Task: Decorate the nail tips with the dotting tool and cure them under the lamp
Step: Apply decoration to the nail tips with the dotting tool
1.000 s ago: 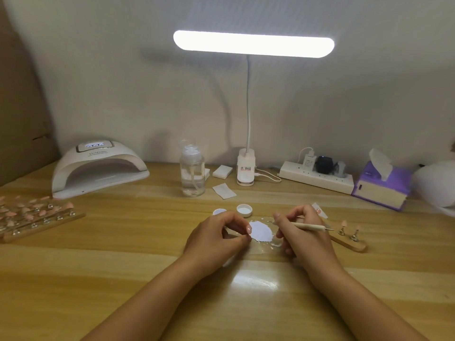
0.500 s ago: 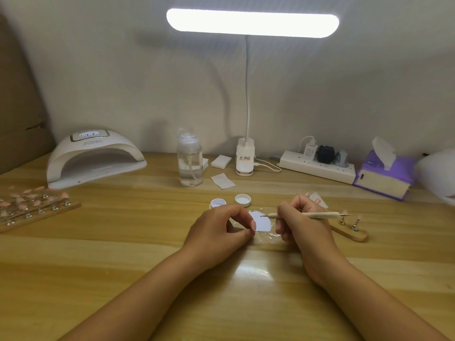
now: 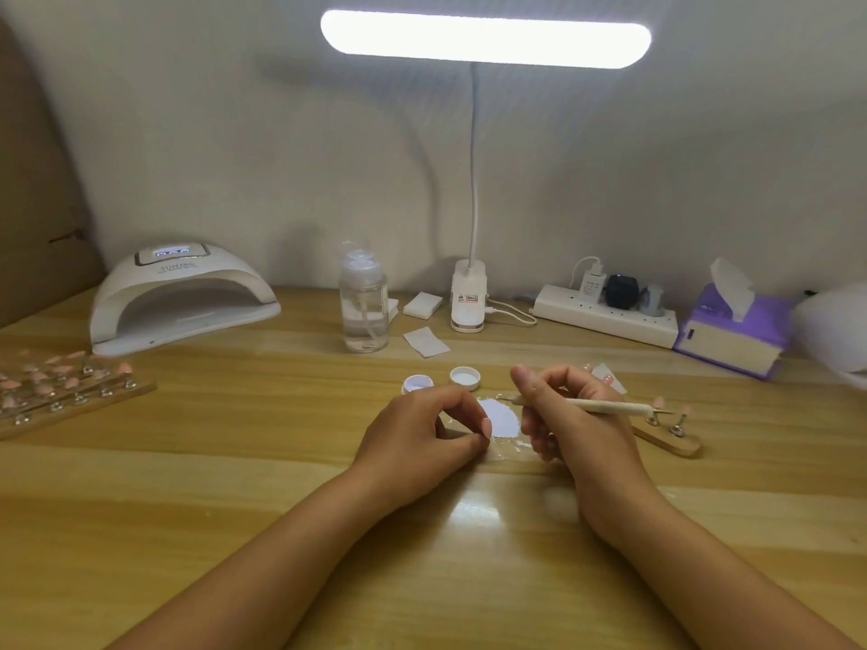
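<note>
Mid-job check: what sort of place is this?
Probably a home nail-art workstation: a curing lamp at back left, rows of pink nail tips, and a dotting tool in the right hand.

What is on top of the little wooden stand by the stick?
Two metal holders sit on the stand, each gripping a pink nail tip. The dotting tool crosses the left one, hiding part of it.

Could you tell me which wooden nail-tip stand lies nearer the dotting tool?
The short stand with two tips, beside the right hand gripping the dotting tool; the long stand crowded with pink tips sits far left.
</note>
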### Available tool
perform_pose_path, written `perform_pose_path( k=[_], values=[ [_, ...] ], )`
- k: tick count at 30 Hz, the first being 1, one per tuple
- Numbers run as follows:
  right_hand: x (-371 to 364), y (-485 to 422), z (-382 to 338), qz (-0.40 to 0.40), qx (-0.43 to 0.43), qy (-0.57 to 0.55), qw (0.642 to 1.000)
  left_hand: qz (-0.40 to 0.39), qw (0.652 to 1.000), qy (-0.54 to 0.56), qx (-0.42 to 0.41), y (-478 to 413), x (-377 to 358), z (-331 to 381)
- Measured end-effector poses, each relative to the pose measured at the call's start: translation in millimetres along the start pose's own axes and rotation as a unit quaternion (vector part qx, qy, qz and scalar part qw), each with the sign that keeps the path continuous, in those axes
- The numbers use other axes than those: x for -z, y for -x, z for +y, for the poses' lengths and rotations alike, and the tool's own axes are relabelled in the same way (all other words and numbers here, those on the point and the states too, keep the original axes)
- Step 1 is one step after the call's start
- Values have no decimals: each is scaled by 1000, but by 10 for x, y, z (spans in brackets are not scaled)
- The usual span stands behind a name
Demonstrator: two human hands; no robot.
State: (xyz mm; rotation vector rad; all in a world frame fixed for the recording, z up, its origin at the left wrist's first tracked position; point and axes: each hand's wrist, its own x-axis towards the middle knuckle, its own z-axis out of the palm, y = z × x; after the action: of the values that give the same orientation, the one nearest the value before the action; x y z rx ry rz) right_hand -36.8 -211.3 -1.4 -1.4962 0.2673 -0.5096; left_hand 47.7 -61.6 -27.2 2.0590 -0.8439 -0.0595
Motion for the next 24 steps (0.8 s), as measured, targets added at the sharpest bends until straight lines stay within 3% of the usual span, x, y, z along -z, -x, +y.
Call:
perform_pose_path(
  k=[8, 24],
  values=[
    [-21, -4, 65, 17, -17, 56, 998, 2, 1000, -8, -2, 0, -10, -11],
    [-37, 1, 71, 1, -14, 47, 999, -3, 1000, -16, 5, -2, -2, -12]
  ],
)
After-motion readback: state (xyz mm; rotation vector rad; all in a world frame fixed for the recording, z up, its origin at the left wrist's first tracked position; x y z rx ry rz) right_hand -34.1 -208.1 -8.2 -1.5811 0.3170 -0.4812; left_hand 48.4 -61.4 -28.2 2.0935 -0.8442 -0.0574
